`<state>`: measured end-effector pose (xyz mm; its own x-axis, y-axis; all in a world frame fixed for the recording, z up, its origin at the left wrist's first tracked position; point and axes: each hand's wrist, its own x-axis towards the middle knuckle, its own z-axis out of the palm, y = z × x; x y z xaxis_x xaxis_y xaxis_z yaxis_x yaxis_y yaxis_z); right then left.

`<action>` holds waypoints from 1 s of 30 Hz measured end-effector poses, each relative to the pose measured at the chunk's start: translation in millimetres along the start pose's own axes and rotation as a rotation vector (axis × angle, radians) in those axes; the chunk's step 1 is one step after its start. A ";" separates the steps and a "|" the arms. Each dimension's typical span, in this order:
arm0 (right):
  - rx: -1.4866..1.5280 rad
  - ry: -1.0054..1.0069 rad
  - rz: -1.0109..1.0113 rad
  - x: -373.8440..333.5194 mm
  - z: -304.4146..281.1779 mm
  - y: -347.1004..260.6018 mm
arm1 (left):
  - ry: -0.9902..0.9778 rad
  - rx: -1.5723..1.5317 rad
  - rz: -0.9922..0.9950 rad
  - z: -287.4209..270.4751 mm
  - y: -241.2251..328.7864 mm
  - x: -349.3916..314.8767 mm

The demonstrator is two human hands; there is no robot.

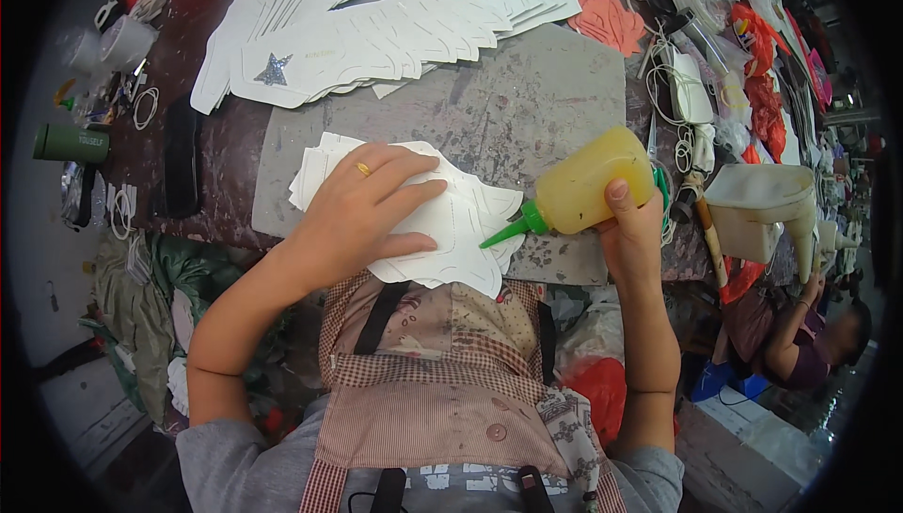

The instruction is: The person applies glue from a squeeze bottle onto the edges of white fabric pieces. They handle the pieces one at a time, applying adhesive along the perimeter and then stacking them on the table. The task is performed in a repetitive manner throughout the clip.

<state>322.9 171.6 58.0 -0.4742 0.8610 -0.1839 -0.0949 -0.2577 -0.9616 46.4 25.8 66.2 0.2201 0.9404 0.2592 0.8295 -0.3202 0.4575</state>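
My right hand is wrapped round a squeeze bottle of yellowish liquid. The bottle is tilted so that its green nozzle points down and left, with the tip at the right part of a white cut piece. Flat across the same small stack of white pieces lies my left hand, its fingers spread and a ring on one of them. Dashed lines run over the top piece. Under the stack is a grey, stained board.
Fanned rows of white cut pieces, one bearing a glittery star, cover the board's far edge. Coral pieces lie beside them. At right are cords, bags and a whitish plastic container; another person sits beyond. A green tumbler stands far left.
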 end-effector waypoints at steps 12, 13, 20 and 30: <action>-0.030 0.056 -0.008 -39.8 -20.0 10.9 | 0.018 0.087 0.004 2.1 4.1 -5.3; -0.013 0.079 -0.013 -44.7 -19.4 10.8 | 0.017 0.092 0.000 3.2 4.0 -6.0; 0.076 0.200 -0.061 -66.9 -20.9 22.5 | 0.033 0.144 0.004 5.7 5.7 -9.4; 0.623 0.196 -0.202 -73.5 -30.1 47.2 | 0.202 0.155 0.124 -2.3 12.3 -26.2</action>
<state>379.7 109.4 19.9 -0.2330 0.9670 -0.1033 -0.6790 -0.2378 -0.6945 49.7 -3.0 67.1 0.2312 0.8481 0.4768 0.8747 -0.3957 0.2798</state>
